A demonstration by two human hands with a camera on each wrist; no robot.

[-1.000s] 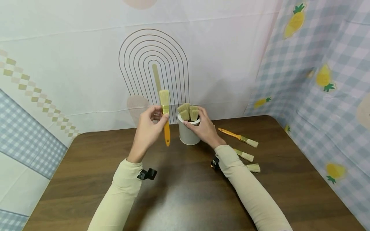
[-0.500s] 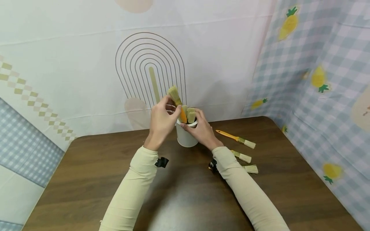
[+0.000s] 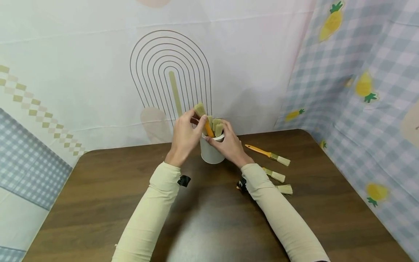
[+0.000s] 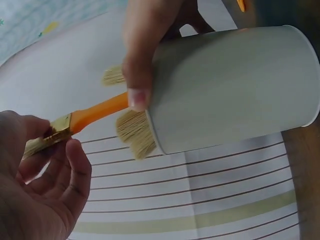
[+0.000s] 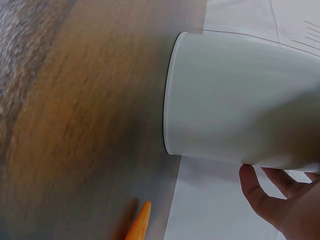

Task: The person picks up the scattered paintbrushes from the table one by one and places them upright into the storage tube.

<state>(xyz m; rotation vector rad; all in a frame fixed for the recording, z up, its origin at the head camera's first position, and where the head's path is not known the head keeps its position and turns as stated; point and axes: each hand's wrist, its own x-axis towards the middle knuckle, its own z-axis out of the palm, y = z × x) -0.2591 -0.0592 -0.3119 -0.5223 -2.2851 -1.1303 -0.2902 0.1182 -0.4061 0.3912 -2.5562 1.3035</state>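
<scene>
My left hand (image 3: 186,134) pinches a paintbrush (image 4: 100,111) by its metal ferrule, bristles up and leaning left. Its orange handle slants down into the mouth of a pale grey can (image 3: 211,153), which stands upright at the back of the table. The right hand (image 3: 230,143) grips the can's rim, thumb at the front and fingers along the right side. Behind the handle, bristle heads of several other brushes (image 4: 134,131) stick out of the can; their handles are hidden inside it.
Three more paintbrushes lie on the brown table (image 3: 98,189) to the right: one (image 3: 268,154) fully visible, another (image 3: 275,175) and the nearest (image 3: 284,189) partly behind the right forearm. A patterned cloth wall (image 3: 245,65) rises directly behind the can.
My left hand has carried the paintbrush right from beside the can, tilting it, and its handle end has entered the can's mouth. The right hand stays on the rim.
</scene>
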